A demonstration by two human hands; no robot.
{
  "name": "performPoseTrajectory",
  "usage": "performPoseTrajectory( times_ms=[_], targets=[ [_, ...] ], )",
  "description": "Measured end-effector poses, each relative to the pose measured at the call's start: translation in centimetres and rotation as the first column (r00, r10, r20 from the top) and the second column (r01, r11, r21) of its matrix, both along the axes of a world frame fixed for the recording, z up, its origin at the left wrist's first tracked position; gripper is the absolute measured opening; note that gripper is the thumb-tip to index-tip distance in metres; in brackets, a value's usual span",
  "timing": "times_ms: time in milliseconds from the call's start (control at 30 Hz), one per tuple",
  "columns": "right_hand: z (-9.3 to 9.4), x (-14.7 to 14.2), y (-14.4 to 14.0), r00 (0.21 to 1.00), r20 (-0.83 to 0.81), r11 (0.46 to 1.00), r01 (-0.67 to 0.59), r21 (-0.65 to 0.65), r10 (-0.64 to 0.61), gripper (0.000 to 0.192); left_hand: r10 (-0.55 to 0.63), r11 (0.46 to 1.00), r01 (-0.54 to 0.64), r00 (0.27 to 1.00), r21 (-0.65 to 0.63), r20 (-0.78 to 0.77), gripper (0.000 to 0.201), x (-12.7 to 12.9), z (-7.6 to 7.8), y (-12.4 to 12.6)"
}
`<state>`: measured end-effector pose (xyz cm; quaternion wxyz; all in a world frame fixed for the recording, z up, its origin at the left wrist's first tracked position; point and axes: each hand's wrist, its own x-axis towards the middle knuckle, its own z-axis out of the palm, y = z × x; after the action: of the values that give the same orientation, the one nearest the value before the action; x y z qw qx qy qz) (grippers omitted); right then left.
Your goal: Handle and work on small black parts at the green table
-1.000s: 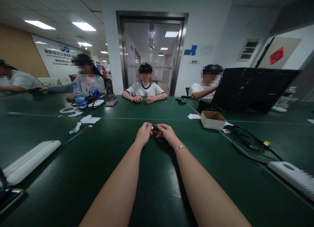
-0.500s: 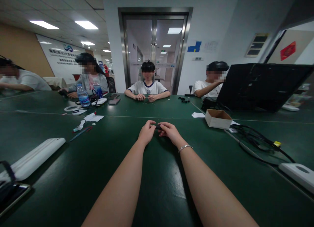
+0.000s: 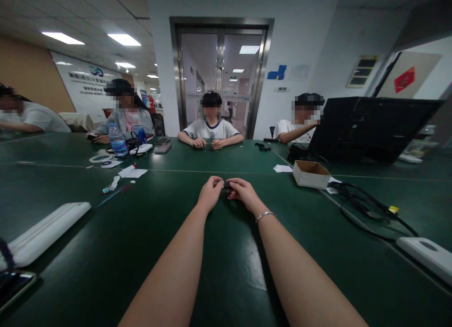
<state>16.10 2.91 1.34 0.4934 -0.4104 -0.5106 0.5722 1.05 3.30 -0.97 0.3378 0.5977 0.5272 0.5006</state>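
Head view: both forearms run straight out over the green tabletop [image 3: 226, 270], wrists low, the hands meeting out in the middle of it. The left hand [image 3: 211, 193] is curled, fingertips pinched on one end of a small dark object [image 3: 226, 185]; the right hand [image 3: 243, 191], with a silver bracelet [image 3: 264, 215] at the wrist, pinches the other end. What the object is, too small to tell. Off toward the right edge sits an open cardboard box [image 3: 310, 174], contents hidden, with a black laptop [image 3: 370, 129] behind it and a tangle of black cables [image 3: 363, 204] just beside. Far left, a water bottle [image 3: 115, 141] stands with a blue label, unreadable. The wall sign [image 3: 88, 77] carries writing too blurred to read.
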Motion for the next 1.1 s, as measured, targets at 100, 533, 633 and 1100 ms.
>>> performPoseTrajectory(
  times_ms=[100,533,633,1100],
  targets=[
    [0.0,0.0,0.0,1.000,-0.004,1.000,0.000,0.000,0.000,0.014,0.007,1.000,-0.008,0.999,-0.022,-0.043,0.027,0.0,0.0,0.0],
    [-0.4,0.0,0.4,1.000,-0.014,1.000,-0.012,0.008,0.012,0.011,-0.020,1.000,0.020,1.000,0.018,-0.017,0.022,-0.1,-0.5,0.6],
    [-0.4,0.0,0.4,1.000,-0.011,1.000,-0.013,0.015,0.013,0.012,-0.018,0.998,0.018,1.000,0.056,-0.007,0.021,-0.1,-0.5,0.7],
    [-0.4,0.1,0.5,1.000,-0.009,1.000,-0.001,0.016,0.001,0.011,-0.045,0.996,0.045,0.999,0.080,0.002,0.023,0.0,0.9,-0.7]
  ],
)
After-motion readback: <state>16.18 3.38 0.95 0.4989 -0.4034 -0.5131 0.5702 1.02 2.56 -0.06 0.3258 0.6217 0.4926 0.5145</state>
